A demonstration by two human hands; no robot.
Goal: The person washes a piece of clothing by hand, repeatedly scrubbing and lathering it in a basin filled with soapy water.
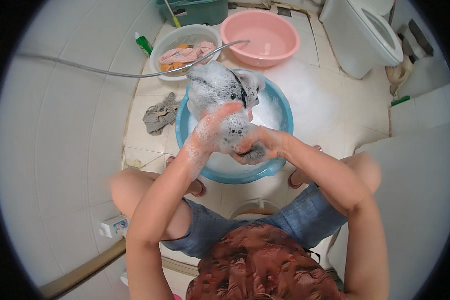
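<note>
A soapy garment (pixel 215 90), dark where the cloth shows through, is bunched up above a blue basin (pixel 286 112) of suds. White foam covers most of it, so its kind cannot be made out. My left hand (pixel 210 129), coated in lather, grips the cloth from the left with its thumb laid across the top. On the right, my right hand (pixel 265 142) is closed round a lower, dark fold of the same garment. Foam partly hides the fingers of both hands.
Behind the basin stand a pink basin (pixel 260 37) with a shower hose (pixel 135 76) reaching over it, and a white basin (pixel 157 55) of clothes. A crumpled grey cloth (pixel 161 115) lies on the floor at left. A toilet (pixel 360 40) stands far right; foam spreads over the tiles before it.
</note>
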